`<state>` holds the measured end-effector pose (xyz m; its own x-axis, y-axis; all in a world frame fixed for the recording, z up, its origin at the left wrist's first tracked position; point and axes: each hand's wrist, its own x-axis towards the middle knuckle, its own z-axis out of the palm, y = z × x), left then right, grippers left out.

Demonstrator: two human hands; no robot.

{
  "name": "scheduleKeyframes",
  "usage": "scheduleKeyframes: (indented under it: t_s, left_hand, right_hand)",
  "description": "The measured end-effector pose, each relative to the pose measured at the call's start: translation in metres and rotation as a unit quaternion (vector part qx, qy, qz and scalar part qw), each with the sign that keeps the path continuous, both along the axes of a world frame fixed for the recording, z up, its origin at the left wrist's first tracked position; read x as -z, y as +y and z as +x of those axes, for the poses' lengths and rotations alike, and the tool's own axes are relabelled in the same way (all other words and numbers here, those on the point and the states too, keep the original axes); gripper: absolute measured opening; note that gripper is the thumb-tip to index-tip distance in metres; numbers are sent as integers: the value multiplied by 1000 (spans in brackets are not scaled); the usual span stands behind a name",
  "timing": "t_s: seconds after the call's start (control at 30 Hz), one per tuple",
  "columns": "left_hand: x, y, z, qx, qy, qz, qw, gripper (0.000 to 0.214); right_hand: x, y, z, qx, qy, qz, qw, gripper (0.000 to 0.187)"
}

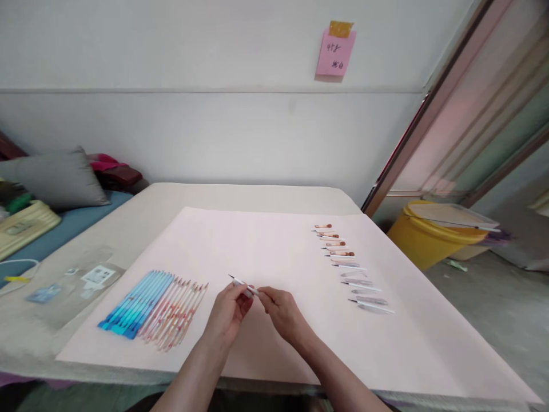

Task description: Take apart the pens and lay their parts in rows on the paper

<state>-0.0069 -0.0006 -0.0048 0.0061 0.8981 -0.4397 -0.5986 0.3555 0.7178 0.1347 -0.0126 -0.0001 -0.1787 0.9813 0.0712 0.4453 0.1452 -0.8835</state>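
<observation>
A slim white pen point(238, 281) with a dark pointed tip is held between my hands, above the pale sheet's near middle. My left hand point(229, 313) pinches its barrel near the tip, fingers closed. At its rear end, my right hand point(282, 311) grips with closed fingertips, which partly hide that end. Left of my hands lies a row of blue pens point(143, 300), side by side with a row of white-and-red patterned pens point(176, 312). To the right, thin white refill-like sticks with dark tips point(372, 305) lie in a column with small brown-ended pieces point(338, 244).
A pale pink sheet point(257, 240) covers much of the table point(253, 194). Clear plastic packaging point(100, 277) rests at the left edge. Beyond the table are a grey cushion point(55, 177) on the left and a yellow bin point(422, 234) on the right.
</observation>
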Motion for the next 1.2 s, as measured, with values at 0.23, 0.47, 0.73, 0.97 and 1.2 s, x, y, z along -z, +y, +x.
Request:
scheduleKeyframes:
  t_s: [0.23, 0.47, 0.73, 0.97, 1.2]
  left_hand:
    - [-7, 12, -12, -117, -17, -29, 993, 7]
    - [-3, 4, -2, -45, -10, -20, 999, 7]
    - [8, -14, 23, 54, -14, -29, 998, 13]
    - [10, -14, 22, 33, -12, -13, 999, 13]
    - [8, -12, 19, 14, -3, 8, 1000, 13]
  right_hand:
    - [2, 8, 11, 25, 167, -130, 977, 16]
    - [1, 12, 13, 76, 220, -132, 963, 18]
    - [14, 8, 4, 106, 116, -27, 987, 7]
    - [15, 9, 0, 76, 206, -106, 970, 13]
    - [7, 4, -2, 47, 318, -218, 922, 34]
